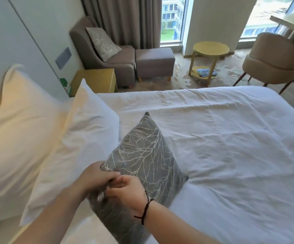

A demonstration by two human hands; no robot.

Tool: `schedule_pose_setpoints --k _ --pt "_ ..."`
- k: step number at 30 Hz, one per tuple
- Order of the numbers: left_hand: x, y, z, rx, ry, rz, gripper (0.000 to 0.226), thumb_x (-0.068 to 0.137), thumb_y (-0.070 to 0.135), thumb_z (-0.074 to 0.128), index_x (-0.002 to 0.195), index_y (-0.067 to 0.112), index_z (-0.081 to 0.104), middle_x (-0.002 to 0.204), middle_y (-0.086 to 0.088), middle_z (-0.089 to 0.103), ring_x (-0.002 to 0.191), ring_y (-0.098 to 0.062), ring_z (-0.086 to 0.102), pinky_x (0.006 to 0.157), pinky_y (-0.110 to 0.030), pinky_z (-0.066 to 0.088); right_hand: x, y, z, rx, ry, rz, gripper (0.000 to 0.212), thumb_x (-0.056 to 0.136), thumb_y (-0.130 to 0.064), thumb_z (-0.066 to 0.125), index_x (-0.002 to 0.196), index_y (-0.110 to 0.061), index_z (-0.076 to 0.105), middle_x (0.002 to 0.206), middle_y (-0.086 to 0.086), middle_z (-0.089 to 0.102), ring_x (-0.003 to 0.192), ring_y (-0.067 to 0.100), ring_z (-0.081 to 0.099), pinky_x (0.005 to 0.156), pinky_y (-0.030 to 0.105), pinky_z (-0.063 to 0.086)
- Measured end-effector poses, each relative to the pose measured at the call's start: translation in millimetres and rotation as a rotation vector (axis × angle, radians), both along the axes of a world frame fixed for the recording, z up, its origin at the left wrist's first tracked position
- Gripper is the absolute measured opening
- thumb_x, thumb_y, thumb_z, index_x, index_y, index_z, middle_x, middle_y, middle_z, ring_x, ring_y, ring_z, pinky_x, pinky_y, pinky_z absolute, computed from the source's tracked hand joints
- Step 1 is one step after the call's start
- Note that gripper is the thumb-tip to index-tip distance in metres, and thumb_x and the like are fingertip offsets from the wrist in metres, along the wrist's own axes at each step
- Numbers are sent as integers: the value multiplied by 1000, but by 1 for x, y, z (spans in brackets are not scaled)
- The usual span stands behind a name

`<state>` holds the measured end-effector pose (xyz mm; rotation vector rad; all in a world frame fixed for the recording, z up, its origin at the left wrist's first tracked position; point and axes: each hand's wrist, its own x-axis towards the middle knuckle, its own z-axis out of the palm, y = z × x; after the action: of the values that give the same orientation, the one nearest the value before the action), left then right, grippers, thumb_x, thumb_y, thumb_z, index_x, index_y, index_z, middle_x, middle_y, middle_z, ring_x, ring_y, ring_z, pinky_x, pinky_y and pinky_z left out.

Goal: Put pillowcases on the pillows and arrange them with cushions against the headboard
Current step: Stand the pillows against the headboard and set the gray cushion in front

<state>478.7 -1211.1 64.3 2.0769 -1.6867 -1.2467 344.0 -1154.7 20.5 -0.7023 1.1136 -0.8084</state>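
Observation:
A grey cushion (pixel 142 155) with a pale branch pattern stands on one corner on the white bed (pixel 230 138), leaning against the front white pillow (pixel 82 143). A second white pillow (pixel 17 124) stands behind it against the headboard wall (pixel 19 41). My left hand (pixel 97 175) grips the cushion's near upper edge. My right hand (pixel 128 191), with a dark cord at the wrist, pinches the same edge right beside it. Both hands touch each other at the cushion's edge.
A yellow bedside table (pixel 97 80) stands past the pillows. Beyond are a grey armchair (pixel 107 64) with a patterned cushion (pixel 103 43), a grey footstool (pixel 154 62), a round yellow side table (pixel 210 50) and a beige chair (pixel 271 62) near the windows.

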Motion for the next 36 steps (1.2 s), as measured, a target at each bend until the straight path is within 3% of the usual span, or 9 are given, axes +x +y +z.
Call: schedule_pose_setpoints --k 5,8,11,13,16,19,27,33,36 --pt "19 24 -15 41 57 1 34 57 36 87 88 27 73 82 13 76 78 -3 70 79 -30 53 -58 -16 2 -341 730 422 55 73 -32 83 124 -31 61 117 -9 66 103 6 62 91 28 53" --pt "16 28 -6 69 75 -126 43 56 34 89 96 33 74 90 17 75 86 0 69 82 -28 52 -89 -56 17 -743 1166 561 88 71 -40 82 144 -38 34 150 -5 37 139 19 32 113 38 31" --pt "5 37 5 83 80 -237 52 58 36 90 106 35 71 97 22 73 89 7 66 81 -23 49 -100 -97 24 -949 1428 898 111 69 -45 82 151 -43 8 163 -4 6 150 24 -3 121 53 3" --pt "1 47 7 93 86 -279 58 57 37 89 111 34 69 100 21 73 93 5 66 85 -24 50 -102 -115 24 -965 1550 1111 108 69 -43 82 151 -41 12 160 -3 18 149 25 3 118 57 3" --pt "-1 63 4 122 9 -228 59 54 49 86 107 31 69 98 16 72 90 1 65 84 -24 51 -98 -129 27 -1039 1631 1229 60 73 -35 78 125 -33 49 126 -5 55 127 24 45 115 52 17" --pt "3 66 3 77 -111 -151 54 56 57 79 99 25 71 92 9 73 86 -6 65 81 -25 52 -85 -136 35 -1055 1669 1292 19 79 -26 69 87 -31 53 93 -11 56 105 18 59 114 47 26" --pt "32 35 34 -209 -64 42 31 65 51 78 57 26 62 57 8 64 58 -1 59 49 -17 38 -42 -187 118 -1213 1738 1142 18 82 -20 57 74 -34 48 81 -14 50 90 14 57 112 42 28" --pt "43 -22 58 -389 27 103 42 71 58 65 67 16 67 60 0 68 55 -12 63 54 -35 50 12 -243 164 -1351 1715 590 21 78 -17 62 87 -34 72 94 -12 60 99 17 55 102 44 35" --pt "62 -47 37 -315 55 146 31 78 51 64 75 20 66 71 4 69 69 -15 65 61 -32 50 52 -243 124 -1085 1641 760 25 89 -33 53 109 -38 68 122 -9 57 117 18 46 105 51 30"
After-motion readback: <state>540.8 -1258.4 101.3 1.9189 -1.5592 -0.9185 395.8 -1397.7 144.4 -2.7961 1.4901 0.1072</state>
